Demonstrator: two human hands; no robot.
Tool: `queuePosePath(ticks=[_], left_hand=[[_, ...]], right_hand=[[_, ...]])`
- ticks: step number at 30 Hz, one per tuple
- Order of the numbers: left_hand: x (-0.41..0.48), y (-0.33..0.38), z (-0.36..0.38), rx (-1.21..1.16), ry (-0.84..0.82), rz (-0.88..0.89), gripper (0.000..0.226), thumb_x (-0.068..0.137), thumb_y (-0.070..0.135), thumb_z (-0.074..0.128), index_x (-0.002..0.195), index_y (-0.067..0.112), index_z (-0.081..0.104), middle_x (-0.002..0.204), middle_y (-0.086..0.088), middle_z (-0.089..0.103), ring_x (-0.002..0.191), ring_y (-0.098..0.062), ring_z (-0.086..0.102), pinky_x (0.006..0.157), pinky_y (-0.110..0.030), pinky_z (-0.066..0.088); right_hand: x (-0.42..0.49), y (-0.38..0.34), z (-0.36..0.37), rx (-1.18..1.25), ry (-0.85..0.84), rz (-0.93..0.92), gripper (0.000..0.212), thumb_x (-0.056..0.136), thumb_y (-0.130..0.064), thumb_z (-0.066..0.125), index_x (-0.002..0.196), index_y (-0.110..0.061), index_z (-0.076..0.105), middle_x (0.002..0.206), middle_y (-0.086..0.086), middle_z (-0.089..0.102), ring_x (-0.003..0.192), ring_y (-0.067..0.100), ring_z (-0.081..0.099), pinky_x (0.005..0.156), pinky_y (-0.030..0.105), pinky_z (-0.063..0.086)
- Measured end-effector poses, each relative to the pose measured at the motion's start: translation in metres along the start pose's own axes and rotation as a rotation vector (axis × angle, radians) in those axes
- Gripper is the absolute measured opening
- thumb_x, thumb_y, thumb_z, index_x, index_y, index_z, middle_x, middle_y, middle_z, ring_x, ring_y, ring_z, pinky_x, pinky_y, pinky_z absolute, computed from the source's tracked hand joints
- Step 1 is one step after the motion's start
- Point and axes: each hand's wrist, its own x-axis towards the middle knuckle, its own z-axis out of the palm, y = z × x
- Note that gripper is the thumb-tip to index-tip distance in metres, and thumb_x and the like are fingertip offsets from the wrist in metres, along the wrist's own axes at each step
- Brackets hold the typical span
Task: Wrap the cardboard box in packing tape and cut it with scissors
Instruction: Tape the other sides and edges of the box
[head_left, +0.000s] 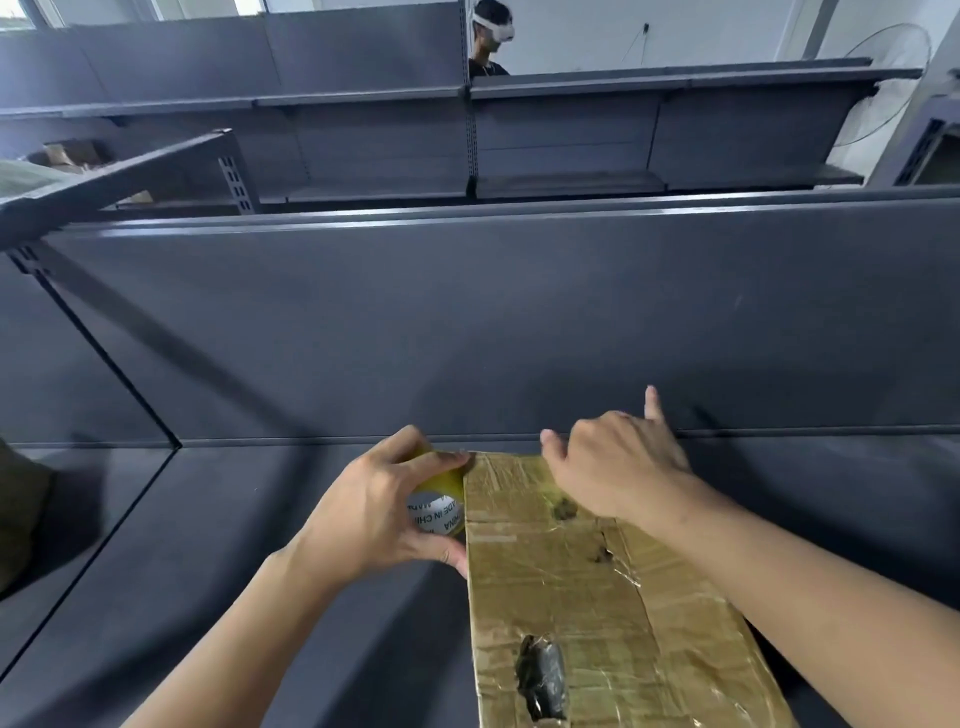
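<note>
A dark grey metal shelf (260, 545) fills the lower view, with its upright back panel (467, 322) rising at 12 o'clock. More shelving stands beyond it.

The cardboard box (597, 597) lies flat on the shelf at about 5 o'clock. Its long axis runs from 6 o'clock towards 12, so its far end points at the back panel and stops just short of it. The top is already glossy with wrinkled tape, and dark torn patches show through. I judge the wrapping to be well along, with another band being laid. Lying lengthwise like this, the box probably lets the tape be led across its short far end.

The right hand (618, 467) sits on the far end of the box at 1 o'clock, apparently steadying it. Its fingers are bent over the far edge and the little finger is lifted. Whether they pinch a tape end or only press down cannot be told.

The left hand (374, 509) is apart from the right, at the box's far left corner at 9 o'clock. It is clamped around the tape roll (439, 501), with its fingers over the top and its thumb beneath. The roll is tight against the box's left edge and its printed core faces the person, which would suit drawing tape over the top.

No scissors are in view.
</note>
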Motion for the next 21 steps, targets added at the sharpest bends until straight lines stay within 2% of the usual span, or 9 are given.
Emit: queuePosePath(ticks=[1, 3, 4, 6, 8, 10, 12, 17, 21], left_hand=[[0.000, 0.000, 0.001, 0.011, 0.009, 0.006, 0.101, 0.057, 0.088, 0.064, 0.131, 0.019, 0.068, 0.097, 0.010, 0.049, 0.076, -0.006, 0.059, 0.073, -0.026, 0.056], [0.001, 0.000, 0.001, 0.025, 0.022, 0.012, 0.101, 0.056, 0.089, 0.062, 0.129, 0.020, 0.069, 0.095, 0.009, 0.050, 0.074, -0.008, 0.059, 0.070, -0.028, 0.057], [0.001, 0.001, 0.001, 0.028, 0.029, 0.010, 0.101, 0.056, 0.091, 0.060, 0.128, 0.020, 0.070, 0.094, 0.008, 0.050, 0.072, -0.009, 0.059, 0.068, -0.029, 0.057], [0.001, 0.001, 0.001, 0.033, 0.042, 0.010, 0.102, 0.056, 0.094, 0.056, 0.126, 0.021, 0.071, 0.092, 0.009, 0.050, 0.069, -0.009, 0.056, 0.064, -0.028, 0.055], [0.001, 0.001, 0.002, 0.038, 0.053, 0.010, 0.101, 0.057, 0.095, 0.055, 0.124, 0.021, 0.072, 0.091, 0.009, 0.050, 0.069, -0.008, 0.054, 0.063, -0.028, 0.055], [-0.001, 0.000, 0.004, 0.037, 0.061, 0.001, 0.101, 0.057, 0.095, 0.055, 0.123, 0.019, 0.072, 0.090, 0.009, 0.050, 0.068, -0.009, 0.055, 0.061, -0.032, 0.056], [-0.001, -0.001, 0.005, 0.037, 0.057, -0.015, 0.101, 0.057, 0.094, 0.056, 0.123, 0.018, 0.072, 0.090, 0.007, 0.051, 0.068, -0.012, 0.057, 0.059, -0.036, 0.057], [-0.004, 0.000, 0.004, 0.027, 0.033, -0.041, 0.101, 0.057, 0.094, 0.057, 0.123, 0.018, 0.072, 0.089, 0.005, 0.052, 0.068, -0.015, 0.060, 0.059, -0.038, 0.057], [-0.005, 0.003, 0.004, 0.013, 0.052, -0.076, 0.102, 0.055, 0.096, 0.057, 0.123, 0.021, 0.072, 0.090, 0.006, 0.053, 0.070, -0.014, 0.061, 0.060, -0.038, 0.058]], right_hand=[[-0.001, -0.005, 0.003, -0.062, -0.048, 0.001, 0.073, 0.103, -0.056, 0.007, 0.071, -0.013, 0.058, 0.111, 0.017, 0.072, 0.130, 0.034, 0.053, 0.119, 0.066, 0.004], [0.000, -0.016, 0.006, -0.063, -0.125, -0.017, 0.091, 0.097, -0.066, -0.003, 0.116, -0.014, 0.069, 0.136, 0.017, 0.063, 0.150, 0.036, 0.029, 0.116, 0.071, -0.008], [0.000, -0.023, 0.005, -0.031, -0.132, -0.042, 0.092, 0.095, -0.070, -0.005, 0.140, -0.018, 0.056, 0.147, 0.015, 0.055, 0.153, 0.035, 0.021, 0.116, 0.072, -0.008], [0.000, -0.037, 0.007, 0.048, -0.127, -0.106, 0.086, 0.093, -0.073, -0.004, 0.159, -0.026, 0.024, 0.161, 0.012, 0.036, 0.155, 0.034, 0.013, 0.117, 0.070, -0.005], [-0.002, -0.048, 0.011, 0.096, -0.112, -0.129, 0.083, 0.094, -0.073, -0.001, 0.159, -0.027, 0.021, 0.162, 0.014, 0.034, 0.153, 0.034, 0.022, 0.120, 0.065, 0.007], [-0.004, -0.051, 0.014, 0.127, -0.030, -0.121, 0.082, 0.096, -0.071, 0.004, 0.142, -0.021, 0.050, 0.139, 0.017, 0.060, 0.130, 0.034, 0.054, 0.112, 0.058, 0.032], [-0.005, -0.051, 0.015, 0.136, 0.067, -0.135, 0.080, 0.097, -0.069, 0.008, 0.118, -0.018, 0.065, 0.111, 0.015, 0.073, 0.103, 0.033, 0.068, 0.098, 0.051, 0.046], [-0.008, -0.053, 0.015, 0.116, 0.136, -0.139, 0.083, 0.095, -0.071, 0.008, 0.105, -0.019, 0.072, 0.099, 0.015, 0.074, 0.093, 0.036, 0.069, 0.086, 0.046, 0.051], [-0.006, -0.052, 0.006, 0.163, 0.036, -0.142, 0.075, 0.097, -0.069, 0.014, 0.113, -0.020, 0.069, 0.114, 0.013, 0.072, 0.106, 0.036, 0.066, 0.099, 0.050, 0.043]])
